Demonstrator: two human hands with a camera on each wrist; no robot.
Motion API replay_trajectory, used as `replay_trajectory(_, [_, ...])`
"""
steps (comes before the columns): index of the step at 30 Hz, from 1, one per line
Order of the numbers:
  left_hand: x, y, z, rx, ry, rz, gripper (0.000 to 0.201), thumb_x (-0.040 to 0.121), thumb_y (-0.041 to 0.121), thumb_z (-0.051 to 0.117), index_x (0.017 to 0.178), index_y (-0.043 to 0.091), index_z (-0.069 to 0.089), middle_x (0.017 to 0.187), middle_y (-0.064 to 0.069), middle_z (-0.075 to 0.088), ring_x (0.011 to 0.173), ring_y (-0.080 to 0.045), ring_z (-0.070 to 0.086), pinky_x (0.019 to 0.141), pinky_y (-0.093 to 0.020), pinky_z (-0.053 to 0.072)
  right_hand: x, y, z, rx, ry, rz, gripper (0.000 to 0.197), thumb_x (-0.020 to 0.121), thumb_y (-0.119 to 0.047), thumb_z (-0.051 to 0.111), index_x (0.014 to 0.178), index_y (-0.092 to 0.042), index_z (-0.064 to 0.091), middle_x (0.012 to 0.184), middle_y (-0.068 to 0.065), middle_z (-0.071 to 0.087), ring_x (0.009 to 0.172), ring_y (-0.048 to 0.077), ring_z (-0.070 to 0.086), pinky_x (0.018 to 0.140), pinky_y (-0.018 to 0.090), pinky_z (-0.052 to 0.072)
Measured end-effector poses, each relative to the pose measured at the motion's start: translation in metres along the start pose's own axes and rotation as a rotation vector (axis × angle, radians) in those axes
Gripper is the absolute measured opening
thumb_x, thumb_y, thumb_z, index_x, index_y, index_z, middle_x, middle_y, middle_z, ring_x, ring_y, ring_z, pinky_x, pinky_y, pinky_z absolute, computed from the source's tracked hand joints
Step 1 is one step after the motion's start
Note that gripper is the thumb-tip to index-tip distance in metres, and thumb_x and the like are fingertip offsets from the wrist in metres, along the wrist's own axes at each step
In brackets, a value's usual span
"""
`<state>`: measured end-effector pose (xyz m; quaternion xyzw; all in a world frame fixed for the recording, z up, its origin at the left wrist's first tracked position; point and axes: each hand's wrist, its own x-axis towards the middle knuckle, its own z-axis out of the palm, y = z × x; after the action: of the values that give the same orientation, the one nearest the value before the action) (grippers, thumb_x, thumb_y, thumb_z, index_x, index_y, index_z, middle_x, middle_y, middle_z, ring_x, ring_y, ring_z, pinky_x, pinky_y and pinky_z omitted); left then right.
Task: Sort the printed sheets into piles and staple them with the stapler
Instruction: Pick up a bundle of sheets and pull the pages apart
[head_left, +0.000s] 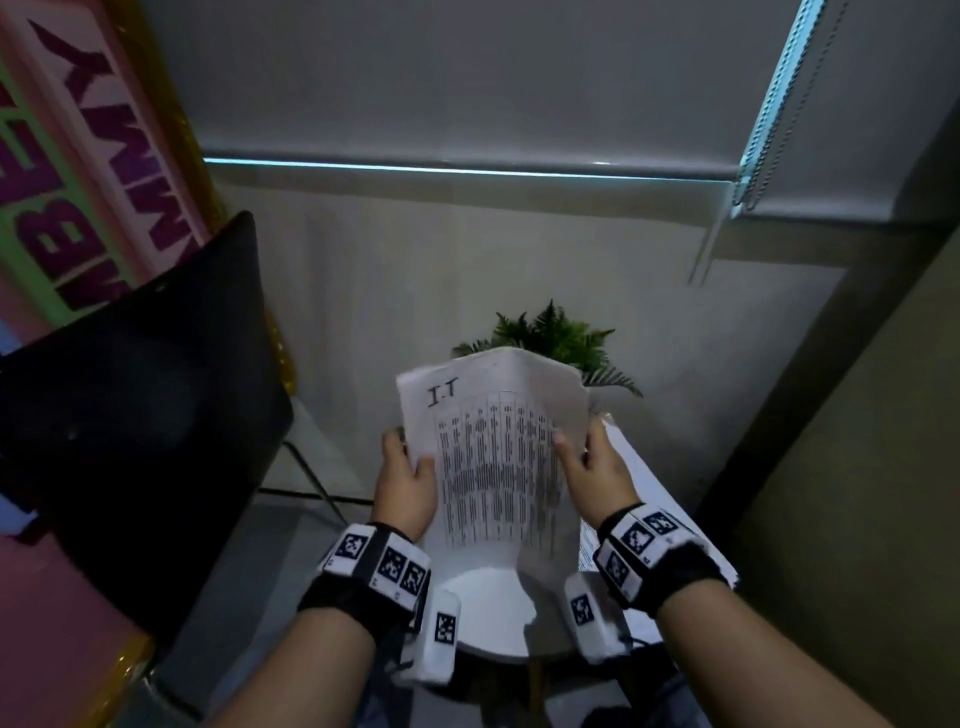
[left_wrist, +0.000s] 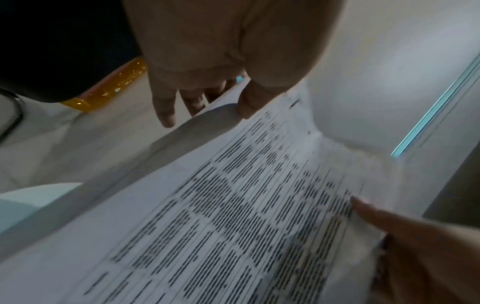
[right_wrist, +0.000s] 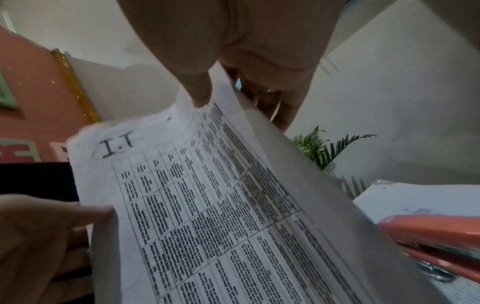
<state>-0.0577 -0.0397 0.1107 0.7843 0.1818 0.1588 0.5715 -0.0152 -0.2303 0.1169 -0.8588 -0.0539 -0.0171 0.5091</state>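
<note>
Two hands hold one printed sheet (head_left: 498, 457) up above a white table (head_left: 493, 592): left hand (head_left: 405, 483) pinches its left edge, right hand (head_left: 597, 467) pinches its right edge. More sheets (head_left: 639, 467) lie right, an orange stapler (right_wrist: 436, 236) on them.

Two bare hands raised side by side in front of the body, each pinching an edge of the printed sheets (head_left: 498, 457).

The left hand (head_left: 408, 480) grips the left edge, thumb on top and fingers curled behind. The right hand (head_left: 592, 467) grips the right edge likewise, thumb on the printed face. Both forearms reach forward from below, each wrist wearing a black band with white marker blocks.
</note>
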Motion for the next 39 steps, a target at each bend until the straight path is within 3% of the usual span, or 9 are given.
replay_trajectory(4, [0.005, 0.003, 0.002, -0.073, 0.070, 0.076, 0.011, 0.097, 0.008, 0.041, 0.107, 0.011, 0.038, 0.109, -0.009, 0.057, 0.097, -0.019, 0.054, 0.083, -0.023, 0.037, -0.001, -0.014, 0.001, 0.154, 0.135, -0.042, 0.031, 0.099, -0.024, 0.044, 0.124, -0.008, 0.039, 0.106, 0.004, 0.057, 0.103, 0.026, 0.057, 0.078, 0.026, 0.039])
replay_trajectory(12, [0.018, -0.030, 0.017, 0.110, -0.057, -0.074, 0.038, 0.096, 0.007, 0.040, 0.133, 0.003, 0.029, 0.128, -0.014, 0.051, 0.115, -0.032, 0.051, 0.091, -0.026, 0.035, -0.001, -0.005, 0.008, 0.090, 0.034, 0.134, 0.061, 0.093, -0.022, 0.055, 0.141, -0.011, 0.018, 0.136, 0.014, 0.043, 0.124, 0.027, 0.046, 0.095, 0.027, 0.037])
replay_trajectory(16, [0.029, 0.004, -0.005, 0.292, -0.015, 0.205, 0.021, 0.094, 0.003, 0.038, 0.113, 0.006, 0.045, 0.111, -0.007, 0.048, 0.095, -0.022, 0.049, 0.074, -0.020, 0.031, 0.010, -0.023, -0.023, -0.170, 0.411, -0.183, 0.099, 0.077, -0.022, 0.074, 0.150, -0.020, 0.007, 0.155, 0.013, 0.005, 0.144, 0.030, 0.012, 0.115, 0.035, 0.006])
replay_trajectory(20, [0.030, 0.038, -0.021, 0.433, -0.124, 0.519, 0.015, 0.091, 0.003, 0.043, 0.099, 0.014, 0.050, 0.099, 0.002, 0.045, 0.088, -0.016, 0.045, 0.072, -0.022, 0.030, 0.027, -0.048, -0.046, -0.545, 0.195, -0.374, 0.082, 0.083, -0.026, 0.066, 0.148, -0.032, 0.017, 0.154, 0.001, 0.026, 0.144, 0.024, 0.016, 0.113, 0.040, -0.009])
replay_trajectory(22, [0.029, 0.040, -0.017, 0.456, -0.180, 0.523, 0.008, 0.094, 0.010, 0.045, 0.098, 0.015, 0.048, 0.097, 0.003, 0.046, 0.089, -0.018, 0.048, 0.072, -0.025, 0.032, 0.034, -0.046, -0.042, -0.488, 0.034, -0.329, 0.041, 0.088, -0.023, 0.060, 0.129, -0.026, 0.052, 0.127, 0.005, 0.059, 0.125, 0.028, 0.048, 0.117, 0.046, 0.013])
replay_trajectory(24, [0.027, 0.032, -0.013, 0.492, -0.186, 0.469, 0.004, 0.095, 0.017, 0.045, 0.096, 0.020, 0.045, 0.096, 0.001, 0.051, 0.093, -0.024, 0.052, 0.080, -0.033, 0.038, 0.033, -0.040, -0.037, -0.264, 0.003, -0.183, 0.020, 0.090, -0.014, 0.055, 0.108, -0.016, 0.063, 0.104, 0.009, 0.067, 0.101, 0.027, 0.059, 0.097, 0.042, 0.044])
replay_trajectory(28, [0.027, -0.014, -0.017, 0.799, 0.095, 0.202, 0.040, 0.087, 0.038, 0.056, 0.123, 0.021, 0.048, 0.134, -0.010, 0.045, 0.130, -0.030, 0.035, 0.112, -0.054, 0.013, 0.024, -0.023, -0.043, -0.035, 0.127, 0.015, 0.025, 0.092, -0.006, 0.053, 0.116, -0.009, 0.061, 0.102, 0.006, 0.061, 0.092, 0.016, 0.054, 0.078, 0.024, 0.038])
replay_trajectory(33, [0.035, -0.037, -0.047, 0.050, 0.240, 0.039, 0.110, 0.071, 0.022, 0.081, 0.150, 0.012, 0.005, 0.156, -0.011, 0.014, 0.142, -0.023, 0.019, 0.115, -0.033, 0.018, 0.020, -0.004, -0.057, 0.121, 0.174, 0.085, 0.023, 0.092, -0.008, 0.056, 0.114, -0.012, 0.060, 0.099, 0.001, 0.061, 0.088, 0.013, 0.055, 0.061, 0.017, 0.040])
replay_trajectory(39, [0.037, -0.027, -0.048, -0.248, 0.191, -0.028, 0.027, 0.092, 0.012, 0.056, 0.117, 0.013, 0.048, 0.106, -0.006, 0.062, 0.100, -0.024, 0.062, 0.078, -0.026, 0.046, 0.011, 0.016, -0.040, 0.219, 0.158, 0.133, 0.012, 0.089, -0.006, 0.060, 0.100, -0.010, 0.062, 0.089, 0.004, 0.064, 0.079, 0.015, 0.060, 0.064, 0.020, 0.044])
